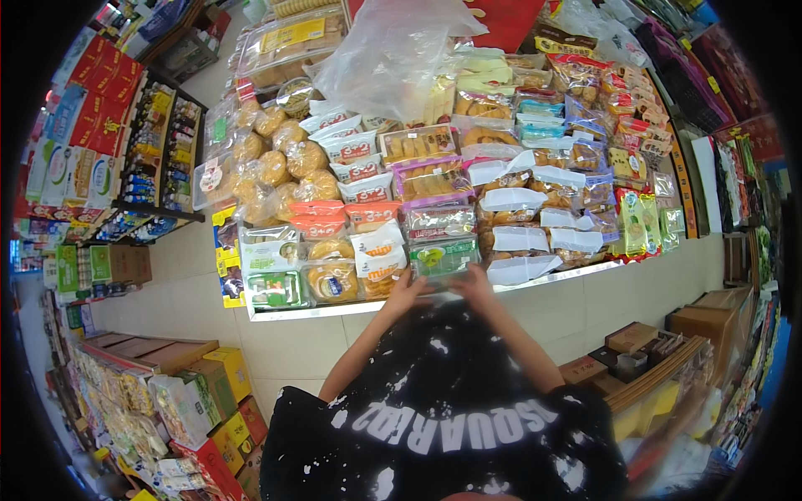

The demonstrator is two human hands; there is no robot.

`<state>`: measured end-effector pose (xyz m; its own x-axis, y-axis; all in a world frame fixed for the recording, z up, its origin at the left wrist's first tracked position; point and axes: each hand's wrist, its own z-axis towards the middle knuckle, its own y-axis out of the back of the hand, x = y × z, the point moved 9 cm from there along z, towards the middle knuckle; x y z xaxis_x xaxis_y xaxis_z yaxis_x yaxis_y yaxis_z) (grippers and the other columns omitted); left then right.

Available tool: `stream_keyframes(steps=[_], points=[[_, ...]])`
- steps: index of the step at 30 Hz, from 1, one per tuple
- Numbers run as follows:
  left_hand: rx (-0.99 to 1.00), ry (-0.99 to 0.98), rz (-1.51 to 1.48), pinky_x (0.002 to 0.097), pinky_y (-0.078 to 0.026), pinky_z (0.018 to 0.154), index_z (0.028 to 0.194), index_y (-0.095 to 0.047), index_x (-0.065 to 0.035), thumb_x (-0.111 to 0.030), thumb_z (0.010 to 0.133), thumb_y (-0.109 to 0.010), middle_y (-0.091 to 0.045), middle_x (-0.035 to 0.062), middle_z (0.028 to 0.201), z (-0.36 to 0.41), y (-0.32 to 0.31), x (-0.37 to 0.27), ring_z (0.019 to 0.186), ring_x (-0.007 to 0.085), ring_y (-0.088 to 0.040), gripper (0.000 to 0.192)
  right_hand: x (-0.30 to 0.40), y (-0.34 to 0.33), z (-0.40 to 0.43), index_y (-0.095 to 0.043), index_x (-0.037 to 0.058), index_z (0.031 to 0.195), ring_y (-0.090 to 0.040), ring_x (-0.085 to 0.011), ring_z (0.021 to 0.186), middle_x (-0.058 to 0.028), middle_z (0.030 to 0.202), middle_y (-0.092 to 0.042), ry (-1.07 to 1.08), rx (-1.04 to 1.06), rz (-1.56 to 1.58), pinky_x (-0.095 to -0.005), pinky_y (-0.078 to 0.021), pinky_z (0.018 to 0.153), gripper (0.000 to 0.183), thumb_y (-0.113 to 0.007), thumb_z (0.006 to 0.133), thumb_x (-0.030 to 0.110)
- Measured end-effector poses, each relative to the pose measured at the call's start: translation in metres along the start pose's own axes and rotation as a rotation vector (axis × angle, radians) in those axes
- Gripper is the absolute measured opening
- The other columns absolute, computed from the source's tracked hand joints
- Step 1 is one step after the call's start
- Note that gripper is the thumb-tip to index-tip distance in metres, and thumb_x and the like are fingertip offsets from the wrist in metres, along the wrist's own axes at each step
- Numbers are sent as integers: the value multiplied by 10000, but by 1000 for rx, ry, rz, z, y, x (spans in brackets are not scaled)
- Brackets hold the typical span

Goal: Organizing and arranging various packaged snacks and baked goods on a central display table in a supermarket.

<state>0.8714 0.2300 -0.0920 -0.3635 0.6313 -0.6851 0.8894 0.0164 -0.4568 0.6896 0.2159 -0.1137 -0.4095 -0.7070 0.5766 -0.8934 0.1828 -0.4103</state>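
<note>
At the near edge of the display table (532, 283), my left hand (407, 293) and my right hand (474, 289) are on either side of a green-topped snack pack (443, 258). Their fingers grip its two near corners, and the fingertips partly hide its front side. Behind it lies a dark red and clear pack (441, 222). Left of my left hand are white and orange bags of biscuits (380, 250). To the right of my right hand, clear bags of bread with white paper tops (520, 239) stand in rows.
Round pastries in clear bags (305, 160) and a crumpled clear plastic sheet (382, 56) lie farther back. A bottle shelf (150, 144) stands at left. Stacked cartons (232, 432) are at lower left; a wood-edged case (658, 369) is at lower right. Tiled floor (294, 351) runs between.
</note>
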Motion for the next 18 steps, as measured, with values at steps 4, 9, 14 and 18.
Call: stream_keyframes(steps=[4,9,14,18], points=[[-51,10,-23,404,-583,752,1474,-189,-87,-195,962,-549,-503,146,1259,-2,-2,-2,1041,276,-613,636,3,-23,-2,-292,79,1368,-534,-359,1154,-208,1307,-435,-80,124,239,-470,-493,886,607,-540,918,401],[-101,-33,-23,367,-590,639,1462,-231,-58,-259,957,-561,-566,140,1161,4,0,2,935,256,-657,636,-2,-47,-2,-396,53,1329,-501,-368,1190,-213,1291,-466,-229,129,300,-487,-467,913,562,-566,899,373],[-184,-12,2,362,-588,627,1469,-211,-55,-296,956,-558,-536,147,1208,-3,-6,-5,960,262,-644,665,-3,-45,-2,-397,82,1338,-495,-359,1190,-230,1286,-458,-261,60,246,-497,-455,950,564,-567,896,388],[-216,-24,-16,378,-585,633,1494,-161,-87,-335,959,-540,-440,160,1334,-4,0,-2,1005,271,-612,701,6,-7,4,-425,127,1324,-482,-349,1189,-150,1318,-442,-100,-129,350,-505,-440,966,582,-569,876,469]])
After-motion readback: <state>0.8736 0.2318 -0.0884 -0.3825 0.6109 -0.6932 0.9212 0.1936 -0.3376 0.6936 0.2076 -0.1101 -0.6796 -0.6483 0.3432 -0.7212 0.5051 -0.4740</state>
